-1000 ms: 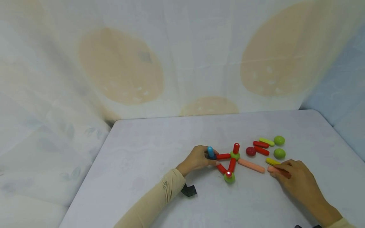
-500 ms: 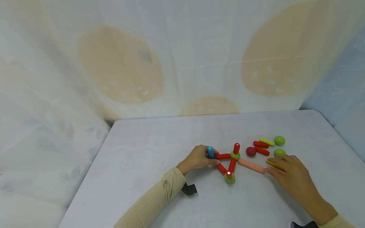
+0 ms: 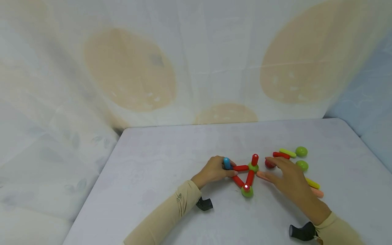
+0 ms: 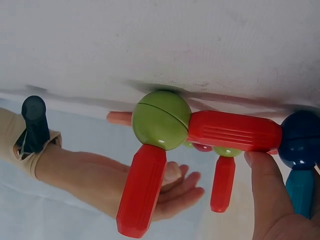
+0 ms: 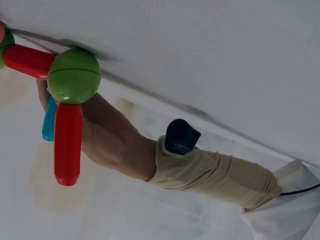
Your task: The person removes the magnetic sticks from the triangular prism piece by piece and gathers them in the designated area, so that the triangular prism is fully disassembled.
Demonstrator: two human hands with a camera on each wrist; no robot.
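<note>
White worktop (image 3: 159,160): rod-and-ball frame (image 3: 245,172) steadied by left hand (image 3: 214,170) pinching blue ball (image 4: 300,140); right hand (image 3: 286,177) relaxed, fingers spread over loose rods.

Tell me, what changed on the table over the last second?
The right hand moved left, away from the yellow stick and short pink stick that it had been touching, and now hovers with straight fingers over the long pink stick and dark red ball. The left hand stayed gripping the blue end of the red stick triangle, which has not moved.
</note>
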